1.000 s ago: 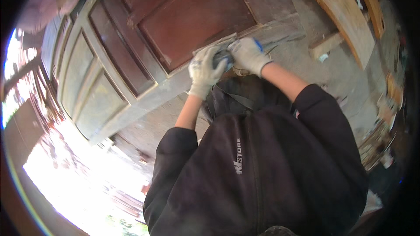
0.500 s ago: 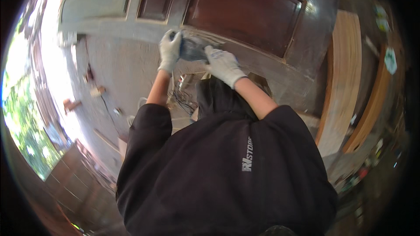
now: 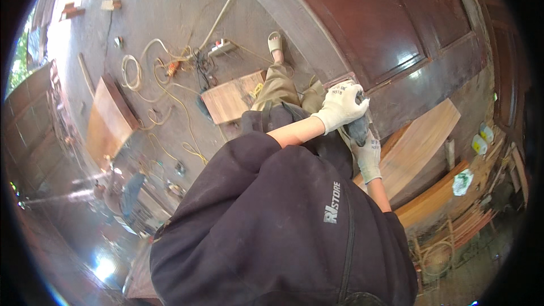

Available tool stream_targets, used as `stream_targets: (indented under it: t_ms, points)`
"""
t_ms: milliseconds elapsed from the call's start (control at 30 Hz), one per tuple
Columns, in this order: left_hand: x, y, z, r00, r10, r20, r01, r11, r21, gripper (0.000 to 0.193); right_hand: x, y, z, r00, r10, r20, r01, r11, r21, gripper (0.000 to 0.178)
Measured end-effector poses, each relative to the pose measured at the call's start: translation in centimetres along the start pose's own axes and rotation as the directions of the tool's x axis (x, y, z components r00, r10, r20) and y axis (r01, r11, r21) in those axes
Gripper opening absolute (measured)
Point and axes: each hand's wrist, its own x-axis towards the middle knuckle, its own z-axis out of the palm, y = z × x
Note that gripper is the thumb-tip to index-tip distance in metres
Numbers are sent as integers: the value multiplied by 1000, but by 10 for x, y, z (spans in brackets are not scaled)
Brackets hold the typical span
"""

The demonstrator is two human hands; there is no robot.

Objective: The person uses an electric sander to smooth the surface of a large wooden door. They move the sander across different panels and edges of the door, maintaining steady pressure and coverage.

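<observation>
My left hand (image 3: 341, 105), in a white knit glove, is closed over the upper end of a dark grey hand tool (image 3: 357, 130). My right hand (image 3: 368, 157), gloved the same way, is closed at the tool's lower end and partly hidden by it. The tool has a rounded, smooth body; its exact kind and underside do not show. Both hands are at the near edge of a large brown panelled wooden door (image 3: 422, 82), by its corner. The door has glossy dark panels and a duller, worn-looking frame.
Pale planks (image 3: 416, 150) lie to the right below the door. On the floor to the left are a wooden board (image 3: 226, 105), coiled yellowish cords (image 3: 132, 73), a power strip (image 3: 221, 49) and a curved wooden piece (image 3: 107, 122). My sandalled foot (image 3: 276, 45) stands near the door.
My view and body have turned right. Both hands have moved with the tool from the door's long near edge to its right corner, and now sit one above the other.
</observation>
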Motion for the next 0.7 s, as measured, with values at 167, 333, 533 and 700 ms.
stream_targets:
  t_ms: [167, 333, 533, 700]
  points:
    - [26, -21, -66, 986, -78, -150, 75, 997, -26, 30, 47, -61, -6, 989, -137, -51, 131, 985, -116, 64]
    - [78, -67, -172, 961, -117, -248, 106, 993, -60, 37, 122, -192, -35, 962, -270, 28, 272, 956, -114, 51]
    - [162, -124, -289, 892, 84, -445, -35, 992, 117, 40, 205, -321, -49, 918, -397, -11, 394, 914, -96, 44]
    - [169, -108, -263, 899, 140, -414, -91, 987, 136, 40, 196, -294, -37, 914, -379, -141, 372, 925, -78, 45]
